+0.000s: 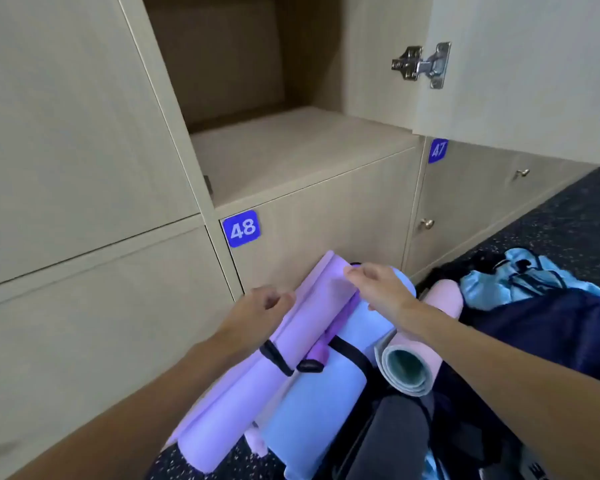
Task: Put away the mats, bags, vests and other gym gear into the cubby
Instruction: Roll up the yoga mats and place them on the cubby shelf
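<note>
A rolled purple mat (243, 386) with a black strap leans against the lockers below the open cubby (291, 157). My left hand (257, 311) grips the mat's left side near its top. My right hand (378, 289) pinches the mat's upper edge. A rolled light blue mat (326, 410) lies right beside it, and a pink mat (413, 362) with a teal inner face lies further right. The cubby's inside holds nothing that I can see.
The cubby door (516, 64) with its metal hinge stands open at the upper right. Closed lockers numbered 48 (241, 229) and 47 (438, 150) sit below. A light blue bag (520, 282) and dark blue fabric (551, 334) lie on the speckled floor.
</note>
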Available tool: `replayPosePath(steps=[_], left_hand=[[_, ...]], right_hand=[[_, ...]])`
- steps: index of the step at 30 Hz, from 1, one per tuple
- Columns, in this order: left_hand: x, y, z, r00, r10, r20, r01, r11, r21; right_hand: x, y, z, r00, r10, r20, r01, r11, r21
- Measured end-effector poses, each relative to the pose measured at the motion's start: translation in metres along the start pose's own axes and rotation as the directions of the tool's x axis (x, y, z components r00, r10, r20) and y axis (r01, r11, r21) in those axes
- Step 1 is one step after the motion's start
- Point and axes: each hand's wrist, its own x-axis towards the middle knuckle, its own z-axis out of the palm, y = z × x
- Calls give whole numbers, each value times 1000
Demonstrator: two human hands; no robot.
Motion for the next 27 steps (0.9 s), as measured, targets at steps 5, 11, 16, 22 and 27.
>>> replayPosePath(steps=[5,11,16,22,27], left_hand=[[2,-28,10,985,13,170,-72,937,343],[-6,-32,25,987,67,147,-120,913,389],[-11,-28,31,990,105,92,-138,841,524],[-22,15,14,979,202,37,-200,892,406],[-27,85,-13,889,432,-151,-324,828,457]], right_hand=[[22,12,15,993,25,-111,-29,999,-38],[21,-1,20,995,99,-29,-99,995,1],[8,-8,23,991,128,-37,-122,983,137],[-20,-34,-21,995,-55,-79,71,975,209],[-52,-77,-93,938,-343,-39,336,880,337]])
